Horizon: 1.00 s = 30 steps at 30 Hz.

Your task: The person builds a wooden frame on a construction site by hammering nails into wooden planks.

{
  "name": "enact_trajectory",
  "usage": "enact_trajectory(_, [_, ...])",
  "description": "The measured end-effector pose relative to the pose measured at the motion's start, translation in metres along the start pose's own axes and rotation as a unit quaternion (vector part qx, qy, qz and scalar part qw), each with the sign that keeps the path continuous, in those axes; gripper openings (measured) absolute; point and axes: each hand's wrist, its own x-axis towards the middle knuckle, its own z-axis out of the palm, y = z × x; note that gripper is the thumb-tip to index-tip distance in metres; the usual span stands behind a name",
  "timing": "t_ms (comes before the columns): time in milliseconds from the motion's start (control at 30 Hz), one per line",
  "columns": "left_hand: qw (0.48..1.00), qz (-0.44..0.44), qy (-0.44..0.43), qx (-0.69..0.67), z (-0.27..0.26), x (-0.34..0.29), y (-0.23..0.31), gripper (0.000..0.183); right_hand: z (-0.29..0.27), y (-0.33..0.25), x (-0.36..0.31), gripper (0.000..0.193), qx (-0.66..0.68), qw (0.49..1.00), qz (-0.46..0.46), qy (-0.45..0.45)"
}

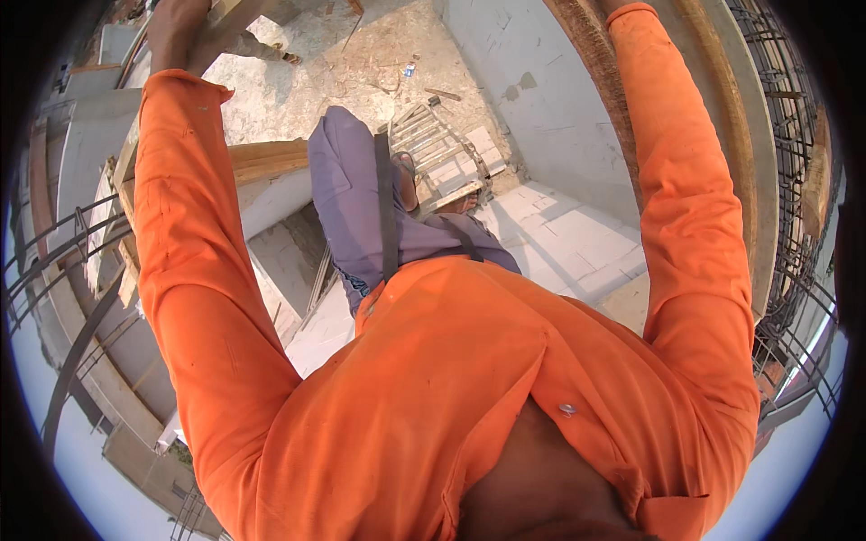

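Observation:
My left hand (177, 36) is at the upper left, against a wooden board (233, 25). The top edge cuts off its fingers, so its grip does not show. Of my right hand, only the wrist (617, 5) shows, at the top beside a long, rough timber plank (600, 68). Both arms reach forward in orange sleeves. Below me, my leg in purple-grey trousers (347, 180) is bent at the knee. A sandalled foot (405, 165) is by the rungs of a ladder (433, 140).
Grey block walls (550, 81) enclose a dusty floor (347, 68) far below. Another person's foot (287, 57) shows there. Steel rebar cages (789, 171) run along the right, and bare bars (72, 230) jut out at left. A timber beam (268, 160) crosses behind my left arm.

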Motion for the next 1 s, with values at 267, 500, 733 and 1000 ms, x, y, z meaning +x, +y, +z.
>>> enact_trajectory(267, [1.000, -0.027, -0.007, 0.008, -0.026, -0.003, -0.032, 0.035, 0.007, 0.007, 0.006, 0.041, 0.032, 0.999, -0.024, 0.016])
enact_trajectory(500, [0.997, -0.070, -0.029, -0.002, -0.045, 0.002, -0.067, 0.033, 0.005, 0.031, 0.028, 0.043, 0.019, 0.993, 0.110, -0.048])
enact_trajectory(733, [0.981, -0.156, -0.060, -0.098, -0.058, -0.005, -0.081, 0.035, 0.014, 0.010, 0.020, 0.044, -0.048, 0.987, 0.152, -0.017])
enact_trajectory(1000, [0.978, -0.155, -0.045, -0.132, -0.060, -0.002, -0.082, 0.045, 0.007, -0.016, 0.021, 0.052, -0.197, 0.964, 0.175, 0.038])
